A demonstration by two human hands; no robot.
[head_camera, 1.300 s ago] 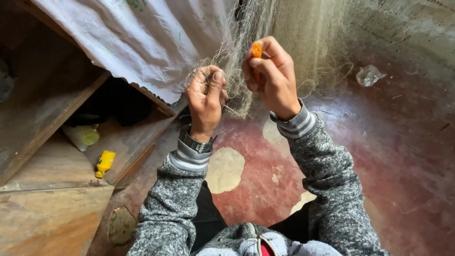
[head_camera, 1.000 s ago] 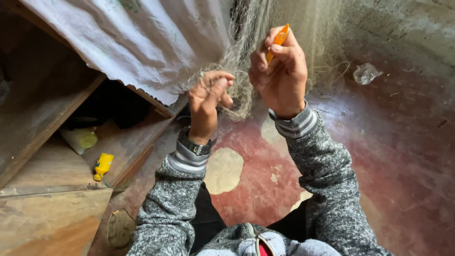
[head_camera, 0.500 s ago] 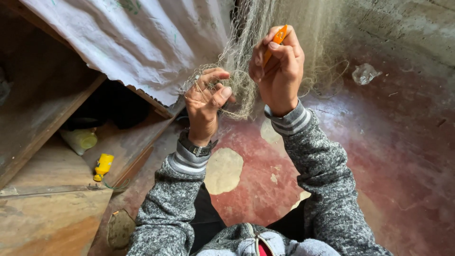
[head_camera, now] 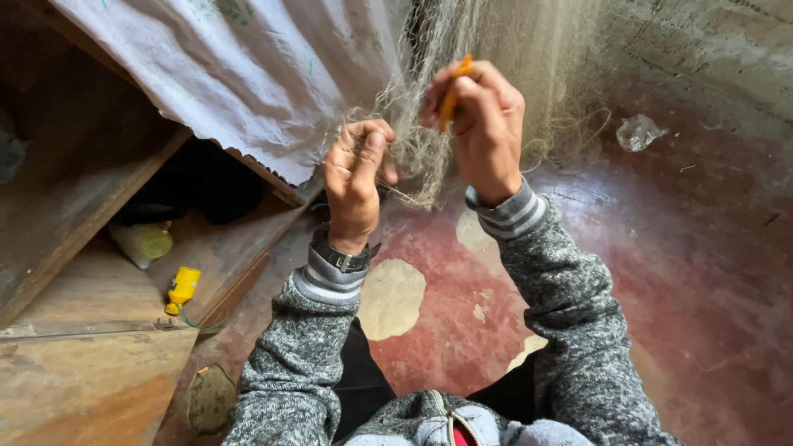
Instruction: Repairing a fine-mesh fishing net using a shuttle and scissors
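Fishing net (head_camera: 462, 91): hanging at the far centre, its fine mesh bunching between both hands.
Left hand (head_camera: 353, 183): pinching a gathered strand, keeping it taut.
Right hand (head_camera: 483, 124): gripping an orange netting needle (head_camera: 451, 95), tip threading into the mesh.
Yellow spool (head_camera: 182, 289): lying near left on wooden boards (head_camera: 91, 289).

white woven sheet (head_camera: 248, 74) draped top left | yellow spool (head_camera: 182, 289) on wooden boards (head_camera: 91, 289) | crumpled clear plastic (head_camera: 640, 130) on red floor (head_camera: 702, 272)
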